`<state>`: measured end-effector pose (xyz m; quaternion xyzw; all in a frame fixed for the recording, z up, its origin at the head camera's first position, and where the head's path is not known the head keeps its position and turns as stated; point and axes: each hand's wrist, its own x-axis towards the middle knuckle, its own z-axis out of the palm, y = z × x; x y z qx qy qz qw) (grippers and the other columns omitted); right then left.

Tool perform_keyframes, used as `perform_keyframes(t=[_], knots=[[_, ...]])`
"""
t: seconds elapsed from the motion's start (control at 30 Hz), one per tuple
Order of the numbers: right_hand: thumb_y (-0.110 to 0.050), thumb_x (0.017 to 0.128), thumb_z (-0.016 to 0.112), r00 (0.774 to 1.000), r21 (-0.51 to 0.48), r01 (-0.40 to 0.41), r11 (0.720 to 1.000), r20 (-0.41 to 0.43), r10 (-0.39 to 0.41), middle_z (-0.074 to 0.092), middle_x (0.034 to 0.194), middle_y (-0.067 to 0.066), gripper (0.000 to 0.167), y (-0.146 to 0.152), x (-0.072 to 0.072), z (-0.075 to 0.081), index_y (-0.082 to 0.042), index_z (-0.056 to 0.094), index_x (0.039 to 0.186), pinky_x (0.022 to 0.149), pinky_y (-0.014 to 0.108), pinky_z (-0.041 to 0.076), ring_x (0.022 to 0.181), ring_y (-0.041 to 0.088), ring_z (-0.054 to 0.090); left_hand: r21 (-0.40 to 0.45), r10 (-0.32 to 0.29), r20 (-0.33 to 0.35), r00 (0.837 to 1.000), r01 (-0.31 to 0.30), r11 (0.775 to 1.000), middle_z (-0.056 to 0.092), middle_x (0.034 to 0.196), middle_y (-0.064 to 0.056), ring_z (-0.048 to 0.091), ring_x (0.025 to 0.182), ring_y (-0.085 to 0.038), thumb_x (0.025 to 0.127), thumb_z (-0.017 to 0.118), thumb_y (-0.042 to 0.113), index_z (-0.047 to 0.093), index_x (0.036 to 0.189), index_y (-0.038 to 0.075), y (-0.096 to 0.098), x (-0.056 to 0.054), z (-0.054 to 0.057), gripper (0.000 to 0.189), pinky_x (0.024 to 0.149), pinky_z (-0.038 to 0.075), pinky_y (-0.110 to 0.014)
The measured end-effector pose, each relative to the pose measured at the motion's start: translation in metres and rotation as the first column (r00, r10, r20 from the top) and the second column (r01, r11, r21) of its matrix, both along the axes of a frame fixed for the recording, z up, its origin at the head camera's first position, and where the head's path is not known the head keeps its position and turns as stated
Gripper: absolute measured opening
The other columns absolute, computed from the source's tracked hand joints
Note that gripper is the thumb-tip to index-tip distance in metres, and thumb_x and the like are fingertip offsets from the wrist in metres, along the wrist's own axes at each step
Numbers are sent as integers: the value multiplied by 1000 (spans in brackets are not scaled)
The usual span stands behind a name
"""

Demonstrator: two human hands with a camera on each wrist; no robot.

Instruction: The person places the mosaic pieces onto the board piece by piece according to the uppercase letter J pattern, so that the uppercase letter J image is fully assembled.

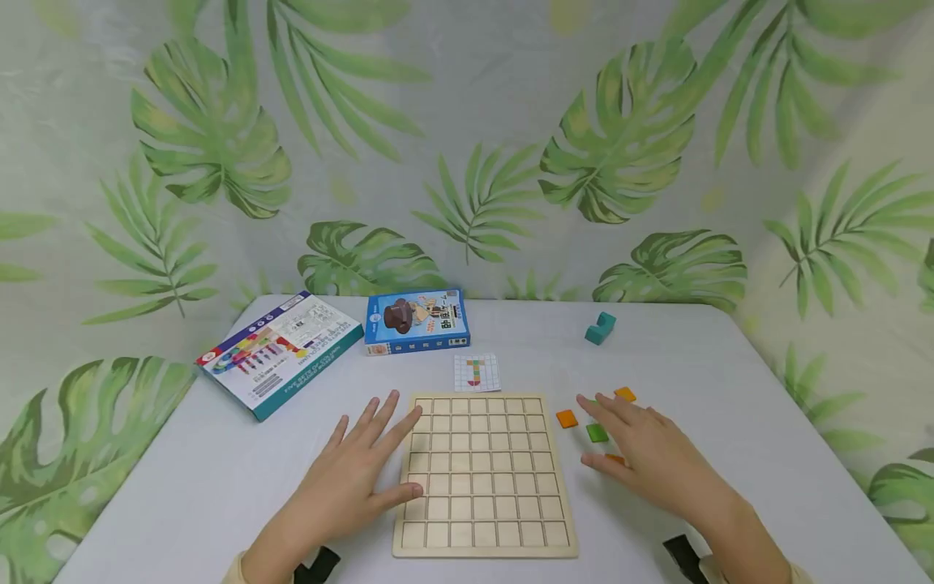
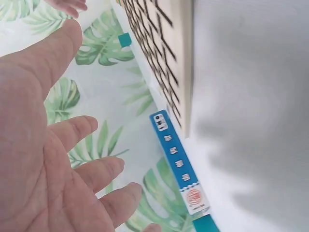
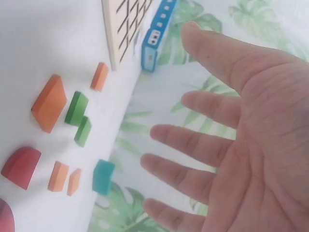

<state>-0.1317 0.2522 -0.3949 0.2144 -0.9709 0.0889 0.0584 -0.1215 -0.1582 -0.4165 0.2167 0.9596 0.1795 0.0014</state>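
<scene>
A wooden grid board [image 1: 483, 487] lies in front of me, its squares bare. My left hand [image 1: 357, 470] is spread over its left edge, palm down, holding nothing. Fingers also spread, my right hand [image 1: 645, 446] hovers over loose pieces to the right of the board. Around it are an orange tile [image 1: 566, 418], a green tile [image 1: 597, 433] and another orange tile [image 1: 624, 394]. The right wrist view shows several tiles under the palm, plus a red rounded piece [image 3: 21, 168] that the hand hides from the head view. A picture card [image 1: 477, 372] lies just beyond the board.
At the back left lies a flat white and teal box [image 1: 280, 353], beside a blue box [image 1: 417, 323]. A teal notched block [image 1: 601, 328] stands at the back right. A leaf-patterned cloth [image 1: 474, 105] hangs behind the white table [image 1: 788, 454].
</scene>
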Motion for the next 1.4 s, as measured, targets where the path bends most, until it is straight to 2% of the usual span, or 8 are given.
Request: perform_keyframes(t=[0.2,0.3,0.47,0.53,0.63,0.73,0.9,1.4], knots=[[-40,99,77,998,-66,-26,997,55,29,66,149,16,61,5,-21,-3,-11,63,151,102,67,56,133,42,66,48,0,95,995,-4,999,28,178,-13,27,164,-46,94,78,57,37,169,27,-7,-7,-13,90,125,25,-78],[-38,100,77,995,-73,-22,997,98,29,67,147,16,57,4,-31,-8,-11,65,149,101,67,56,132,42,66,60,3,109,994,-9,998,41,172,-14,41,158,-45,90,82,56,46,164,23,-8,-10,-19,89,121,38,-74],[-35,101,76,988,-67,-20,998,152,31,68,143,17,54,1,-47,-15,-8,66,146,97,63,59,128,41,67,112,33,129,991,-47,993,68,130,-3,66,113,-21,80,92,54,61,152,20,-9,-18,-21,85,89,59,-41],[-34,100,77,984,-68,-13,998,179,25,68,143,17,54,1,-52,-19,-7,67,146,98,62,59,127,40,68,139,43,147,988,-64,988,67,123,2,62,106,-16,77,94,54,63,149,21,-8,-21,-23,85,85,57,-37],[-31,100,77,979,-80,-5,997,204,21,69,142,17,52,2,-58,-25,-5,67,144,103,60,58,128,39,68,169,43,165,985,-71,983,65,140,-5,63,125,-27,74,96,55,61,152,20,-8,-24,-27,93,101,56,-50],[-27,100,77,980,-92,-25,995,194,43,71,137,16,48,2,-62,-31,-3,70,140,104,57,58,125,37,69,191,12,203,979,-52,980,50,164,-16,44,155,-44,71,98,54,56,157,16,-9,-24,-29,103,122,33,-77],[-23,98,80,987,-80,-68,994,143,79,75,128,13,40,1,-65,-37,-3,75,132,99,53,61,118,35,71,210,-63,282,957,2,978,37,173,-19,25,164,-46,69,99,53,50,161,9,-11,-23,-33,112,125,6,-84],[-21,93,86,997,-34,-23,999,73,25,76,119,4,20,-2,-65,-42,-17,82,112,89,63,58,110,32,70,257,-98,318,943,14,966,32,176,-18,20,166,-46,73,97,49,49,161,9,-17,-20,-35,108,128,-2,-79]])
